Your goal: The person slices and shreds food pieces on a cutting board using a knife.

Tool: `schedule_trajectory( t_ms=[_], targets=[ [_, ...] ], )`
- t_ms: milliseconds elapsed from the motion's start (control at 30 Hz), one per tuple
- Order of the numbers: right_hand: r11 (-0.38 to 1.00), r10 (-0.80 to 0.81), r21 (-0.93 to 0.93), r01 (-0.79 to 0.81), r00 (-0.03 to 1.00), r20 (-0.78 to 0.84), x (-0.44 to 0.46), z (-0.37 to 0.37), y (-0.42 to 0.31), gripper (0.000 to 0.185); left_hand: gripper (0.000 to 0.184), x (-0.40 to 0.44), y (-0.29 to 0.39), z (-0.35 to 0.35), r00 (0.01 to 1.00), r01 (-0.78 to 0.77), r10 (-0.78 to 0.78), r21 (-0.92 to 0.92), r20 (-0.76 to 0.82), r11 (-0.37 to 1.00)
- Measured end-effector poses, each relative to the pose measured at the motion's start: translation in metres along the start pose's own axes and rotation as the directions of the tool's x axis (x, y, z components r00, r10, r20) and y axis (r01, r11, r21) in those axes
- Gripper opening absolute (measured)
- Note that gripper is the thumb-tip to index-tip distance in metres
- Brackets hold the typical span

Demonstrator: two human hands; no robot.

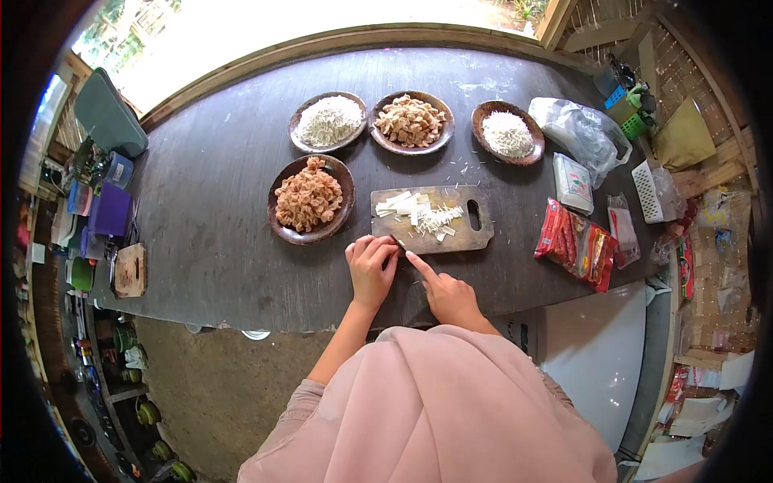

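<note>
My left hand (373, 264) is at the lower left corner of the wooden cutting board (451, 241), its fingers closed around something small and brownish that I cannot make out. Just right of it, my right hand (443, 288) has its index finger stretched toward that same spot; the other fingers are curled, and what they hold, if anything, is hidden. White strips (407, 204) lie on the board's left part, with thinner white shreds (443, 219) beside them. A bowl of curly brown pieces (308, 197) stands left of the board.
Behind the board stand a bowl of white shreds (328, 121), a bowl of brown chunks (411, 121) and another white-filled bowl (507, 134). Plastic bags (580, 133) and red packets (573, 245) lie at right. A small wooden board (130, 270) is at the far left.
</note>
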State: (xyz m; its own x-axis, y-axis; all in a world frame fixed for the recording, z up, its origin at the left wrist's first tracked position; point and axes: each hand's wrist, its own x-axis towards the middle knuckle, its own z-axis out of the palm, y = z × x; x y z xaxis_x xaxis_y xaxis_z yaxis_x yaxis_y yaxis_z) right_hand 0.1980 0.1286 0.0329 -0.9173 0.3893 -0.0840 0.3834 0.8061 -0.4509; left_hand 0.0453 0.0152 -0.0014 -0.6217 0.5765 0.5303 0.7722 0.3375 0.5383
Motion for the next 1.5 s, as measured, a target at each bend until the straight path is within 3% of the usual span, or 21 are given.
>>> schedule_trajectory(
  t_ms=[933,1133,1300,1500],
  targets=[
    [0.987,-0.008,0.162,-0.003,0.998,0.065,-0.010,-0.007,0.004,0.071,0.015,0.000,0.001,0.000,1.000,0.008,-0.008,0.005,0.002,1.000],
    [0.989,-0.001,0.148,-0.008,0.998,0.063,-0.011,-0.005,0.002,0.072,0.016,-0.001,0.000,0.001,1.000,0.005,-0.005,0.006,-0.002,1.000],
    [0.999,0.021,-0.043,-0.020,0.999,0.035,-0.007,0.002,-0.003,0.072,0.013,-0.002,-0.002,0.002,1.000,0.005,-0.005,0.011,0.002,1.000],
    [0.999,-0.026,-0.043,0.025,0.999,-0.039,0.000,0.011,0.000,0.075,0.013,-0.004,-0.001,-0.002,1.000,-0.021,0.021,0.034,0.002,0.999]
  ],
)
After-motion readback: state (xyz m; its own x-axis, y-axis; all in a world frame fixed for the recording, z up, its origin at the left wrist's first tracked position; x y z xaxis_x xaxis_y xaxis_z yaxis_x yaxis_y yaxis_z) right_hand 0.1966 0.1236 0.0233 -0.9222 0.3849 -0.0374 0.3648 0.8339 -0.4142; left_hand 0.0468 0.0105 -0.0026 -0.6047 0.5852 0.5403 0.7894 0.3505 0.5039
